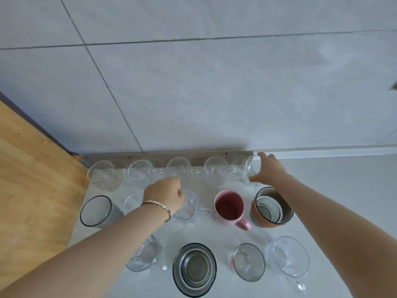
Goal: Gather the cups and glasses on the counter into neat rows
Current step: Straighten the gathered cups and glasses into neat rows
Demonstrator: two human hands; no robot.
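Cups and glasses stand in three rows on a white counter point(322, 190). Several clear glass cups point(139, 171) line the back wall. My right hand point(268, 168) grips the rightmost clear cup point(249, 168) of that back row. My left hand point(165, 195), with a bracelet on the wrist, is closed over the rim of a clear handled cup point(189, 208) in the middle row. That row also holds a dark ribbed glass point(96, 210), a pink mug point(229, 208) and a brown striped cup point(271, 208).
The front row has a clear mug point(146, 254), a grey striped glass point(194, 268), a small tumbler point(249, 262) and a wide clear cup point(290, 258). A wooden board point(32, 179) borders the counter on the left. A grey tiled wall point(214, 93) rises behind.
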